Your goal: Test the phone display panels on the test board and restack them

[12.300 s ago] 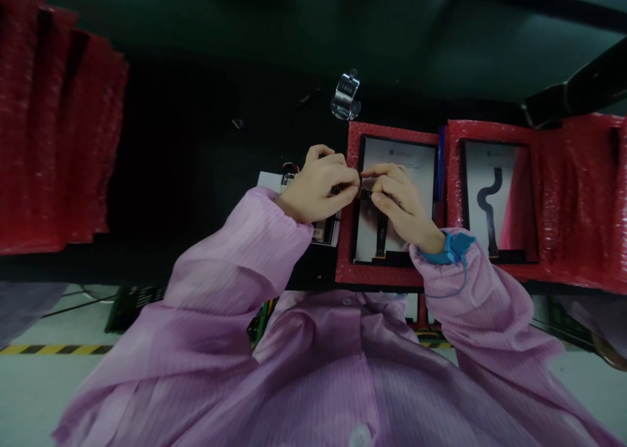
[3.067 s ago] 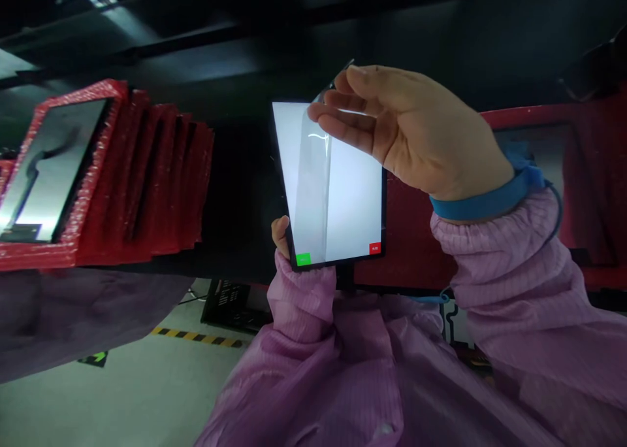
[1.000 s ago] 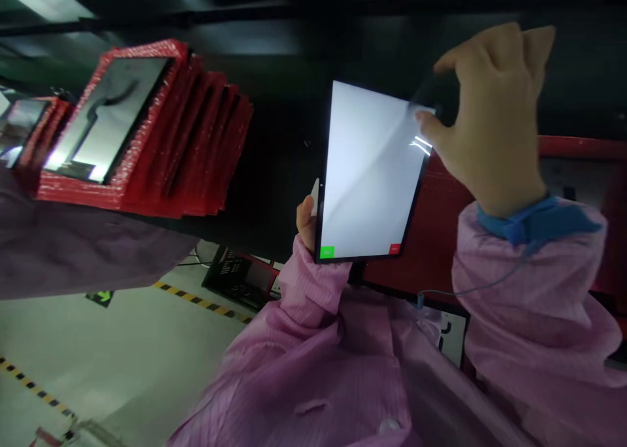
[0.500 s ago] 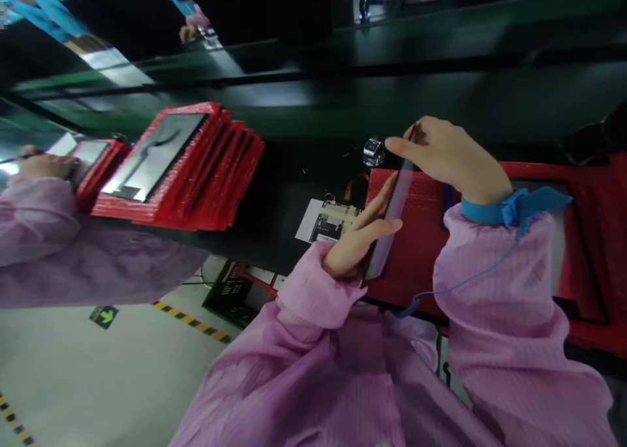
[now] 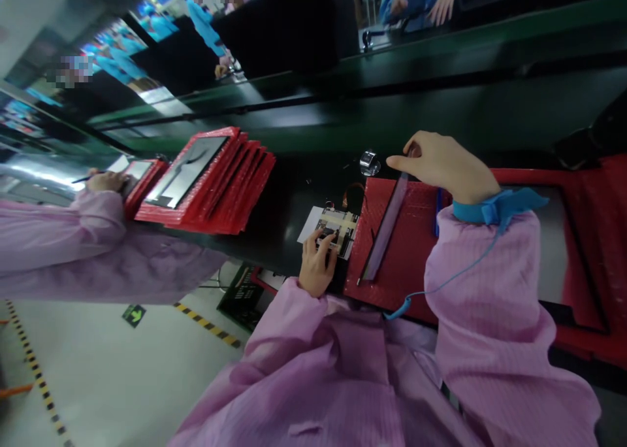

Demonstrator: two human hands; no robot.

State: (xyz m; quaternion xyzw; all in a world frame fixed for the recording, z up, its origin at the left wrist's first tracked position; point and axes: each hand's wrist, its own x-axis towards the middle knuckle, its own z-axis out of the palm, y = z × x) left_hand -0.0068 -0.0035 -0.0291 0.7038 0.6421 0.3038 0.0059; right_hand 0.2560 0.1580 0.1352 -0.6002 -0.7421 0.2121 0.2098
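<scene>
Right hand (image 5: pixel 447 167) grips thin, dark-edged rectangular display panel (image 5: pixel 385 241) by its upper end | panel tilts steeply over flat red bubble-wrap pad (image 5: pixel 416 257), contact unclear; wrap presumably cushions | left hand (image 5: pixel 316 269), fingers spread, touches black-and-tan circuit board (image 5: pixel 347 227), perhaps steadying it

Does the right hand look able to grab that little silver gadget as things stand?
Probably yes, once freed: the right hand grips the upper end of the tilted screen. The silver gadget sits close beside that hand, with nothing visible between them.
</scene>
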